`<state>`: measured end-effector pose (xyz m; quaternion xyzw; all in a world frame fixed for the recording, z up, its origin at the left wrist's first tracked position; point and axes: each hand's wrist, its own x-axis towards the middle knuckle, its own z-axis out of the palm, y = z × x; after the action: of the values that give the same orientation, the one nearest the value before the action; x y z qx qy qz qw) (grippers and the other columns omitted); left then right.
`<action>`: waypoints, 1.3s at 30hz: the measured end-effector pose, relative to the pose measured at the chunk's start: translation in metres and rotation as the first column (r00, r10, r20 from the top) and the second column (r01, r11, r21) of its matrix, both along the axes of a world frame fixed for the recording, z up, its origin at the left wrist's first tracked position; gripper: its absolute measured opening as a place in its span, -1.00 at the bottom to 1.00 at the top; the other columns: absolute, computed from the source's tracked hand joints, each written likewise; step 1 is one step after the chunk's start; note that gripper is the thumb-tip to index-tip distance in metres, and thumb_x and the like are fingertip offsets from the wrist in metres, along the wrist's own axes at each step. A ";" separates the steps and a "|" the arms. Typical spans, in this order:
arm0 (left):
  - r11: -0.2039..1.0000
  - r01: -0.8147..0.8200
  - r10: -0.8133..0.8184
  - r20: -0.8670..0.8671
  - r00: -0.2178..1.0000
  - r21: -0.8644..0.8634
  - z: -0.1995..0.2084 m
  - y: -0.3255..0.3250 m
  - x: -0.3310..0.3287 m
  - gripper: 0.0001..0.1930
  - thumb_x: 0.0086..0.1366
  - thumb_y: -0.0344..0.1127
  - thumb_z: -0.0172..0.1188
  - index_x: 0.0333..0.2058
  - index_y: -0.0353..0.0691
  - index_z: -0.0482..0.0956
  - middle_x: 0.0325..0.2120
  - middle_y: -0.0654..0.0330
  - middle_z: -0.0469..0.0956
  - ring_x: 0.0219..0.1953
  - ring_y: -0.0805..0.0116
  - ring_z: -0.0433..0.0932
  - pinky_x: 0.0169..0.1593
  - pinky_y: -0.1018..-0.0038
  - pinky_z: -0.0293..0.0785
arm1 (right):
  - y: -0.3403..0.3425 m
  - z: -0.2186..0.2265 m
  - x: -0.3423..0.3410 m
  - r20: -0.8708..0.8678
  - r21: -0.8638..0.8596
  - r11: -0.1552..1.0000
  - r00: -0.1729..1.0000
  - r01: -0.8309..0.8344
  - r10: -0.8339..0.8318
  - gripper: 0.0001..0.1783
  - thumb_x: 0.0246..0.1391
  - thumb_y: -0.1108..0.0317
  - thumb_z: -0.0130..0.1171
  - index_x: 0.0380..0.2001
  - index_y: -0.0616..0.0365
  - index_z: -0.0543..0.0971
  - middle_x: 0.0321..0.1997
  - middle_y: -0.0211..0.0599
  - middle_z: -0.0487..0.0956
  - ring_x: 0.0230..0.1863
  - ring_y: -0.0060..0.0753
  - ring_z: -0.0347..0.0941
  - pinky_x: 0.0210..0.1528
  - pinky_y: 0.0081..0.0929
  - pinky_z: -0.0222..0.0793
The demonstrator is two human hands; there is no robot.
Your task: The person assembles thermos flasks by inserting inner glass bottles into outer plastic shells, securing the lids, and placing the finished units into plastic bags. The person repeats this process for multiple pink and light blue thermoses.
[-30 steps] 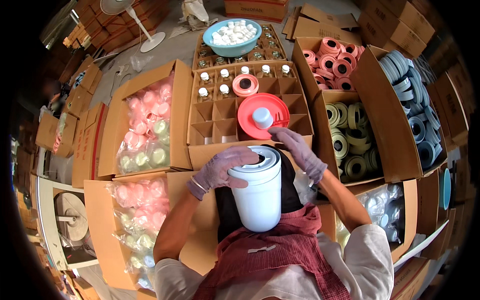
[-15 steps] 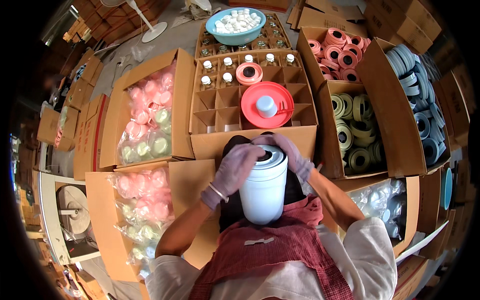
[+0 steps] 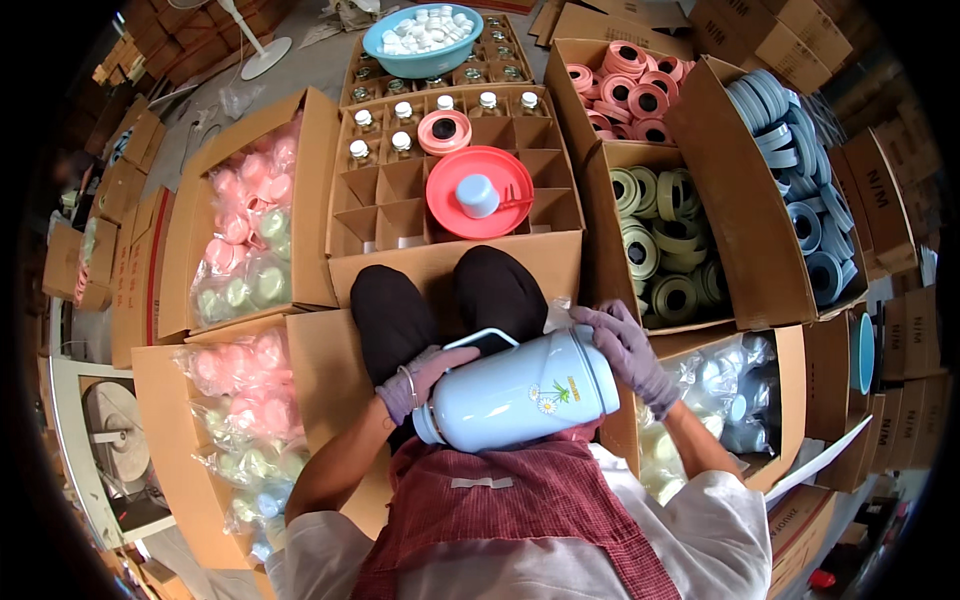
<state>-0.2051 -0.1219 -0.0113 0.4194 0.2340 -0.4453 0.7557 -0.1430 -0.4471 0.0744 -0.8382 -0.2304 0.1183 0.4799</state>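
Note:
A light-blue thermos jug [image 3: 500, 398] with a daisy print lies on its side across my lap. Its pale handle sticks out on the far side. My left hand [image 3: 425, 378], in a thin purple glove, holds it near the narrower left end, by the handle. At the wide right end, my right hand [image 3: 630, 355], gloved the same way, curls its fingers over the rim; part of its grip is hidden. In front of my knees, a red dish [image 3: 450, 215] holding a light-blue cup [image 3: 478, 196] rests on a divided carton [image 3: 400, 260].
White-capped bottles [image 3: 402, 142] and a pink ring part [image 3: 444, 131] sit in the carton. Behind stands a blue basin [image 3: 425, 65] of white caps. Boxes of pink, green [image 3: 660, 240] and blue rings are on the right. Bagged pink and green parts [image 3: 250, 225] fill left boxes.
The jug has gone from upright to lying sideways across my lap. My left hand has moved from its top to the left end, my right hand to the right end. The view has shifted.

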 end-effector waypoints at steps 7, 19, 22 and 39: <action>0.754 -0.486 -0.546 0.833 -0.087 0.443 0.092 -0.025 0.010 -0.61 -0.12 -0.49 0.23 -0.20 -0.26 0.62 -0.13 0.06 0.61 0.00 0.03 0.56 0.18 0.20 0.42 | 0.022 -0.013 0.000 -0.728 0.364 0.725 0.664 0.585 -0.171 -0.56 0.35 0.09 -0.16 0.02 0.18 0.50 -0.10 -0.25 0.56 -0.17 -0.42 0.48 0.02 -0.49 0.38; 0.656 -0.601 -0.638 0.760 -0.121 0.456 0.122 -0.036 0.027 -0.85 0.03 -0.43 0.27 -0.38 -0.30 0.63 -0.32 0.08 0.66 -0.14 0.07 0.62 0.12 0.17 0.46 | 0.026 -0.053 0.007 -0.859 0.500 0.548 0.466 0.671 0.212 -0.51 0.28 -0.04 -0.03 0.01 0.14 0.48 -0.06 -0.23 0.58 -0.01 -0.31 0.48 0.11 -0.31 0.39; 0.668 -0.591 -0.662 0.724 -0.194 0.452 0.140 -0.043 0.037 -0.87 0.05 -0.44 0.22 -0.38 -0.31 0.62 -0.32 0.09 0.66 -0.15 0.04 0.63 0.08 0.23 0.50 | 0.020 -0.074 0.009 -0.895 0.430 0.476 0.290 0.767 0.340 -0.44 0.29 -0.15 -0.07 -0.03 0.14 0.51 -0.13 -0.27 0.63 -0.09 -0.36 0.54 0.05 -0.36 0.47; 0.610 -0.493 -0.589 0.772 0.242 0.620 0.110 -0.003 0.069 -0.86 0.12 -0.39 0.23 -0.33 -0.25 0.65 -0.31 0.11 0.67 -0.17 0.20 0.65 -0.01 0.31 0.52 | -0.027 -0.179 0.048 -0.444 0.222 0.964 0.895 0.147 -0.034 -0.35 0.22 0.17 0.10 0.32 0.12 0.22 0.33 -0.14 0.34 0.31 -0.12 0.29 0.27 -0.17 0.29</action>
<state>-0.1357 -0.1245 0.0985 0.8889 -0.1309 0.0423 0.4370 -0.0954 -0.4746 -0.1048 -0.7331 -0.0906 0.2505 0.6258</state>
